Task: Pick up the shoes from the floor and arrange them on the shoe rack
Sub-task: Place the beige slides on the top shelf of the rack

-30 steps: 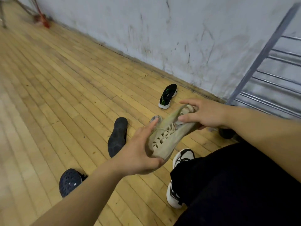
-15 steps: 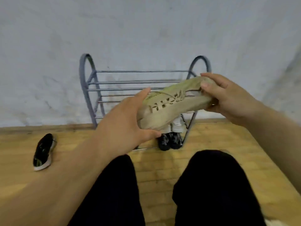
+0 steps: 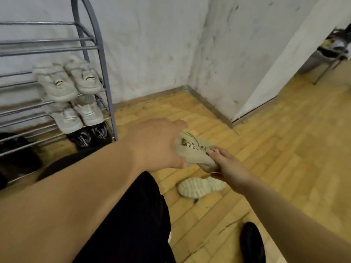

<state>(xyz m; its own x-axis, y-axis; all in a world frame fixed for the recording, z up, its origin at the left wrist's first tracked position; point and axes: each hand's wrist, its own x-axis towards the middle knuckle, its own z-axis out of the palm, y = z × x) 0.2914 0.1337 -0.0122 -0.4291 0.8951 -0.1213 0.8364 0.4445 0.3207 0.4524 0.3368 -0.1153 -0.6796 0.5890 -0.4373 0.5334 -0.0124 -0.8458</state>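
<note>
A beige lace-up shoe [image 3: 195, 151] is held above the floor between both hands. My left hand [image 3: 157, 145] grips its one end and my right hand [image 3: 228, 166] grips the other end. Below it a second beige shoe [image 3: 199, 186] lies sole-up on the wooden floor. The grey metal shoe rack [image 3: 98, 54] stands at the left against the wall. On its shelves sit a pair of white sneakers [image 3: 68, 80], a second pale pair [image 3: 79, 114] below, and a black pair [image 3: 89, 137] at the bottom.
A black shoe [image 3: 251, 242] lies on the floor at the bottom right. My dark trouser leg [image 3: 133, 215] fills the lower middle. White walls form a corner behind, and a chair [image 3: 334, 48] stands at the far right. More dark shoes [image 3: 15, 149] sit at the rack's lower left.
The view has swung right, so the rack now sits at the left. Both hands have lowered the beige shoe from in front of the rack down over the floor at the rack's right.
</note>
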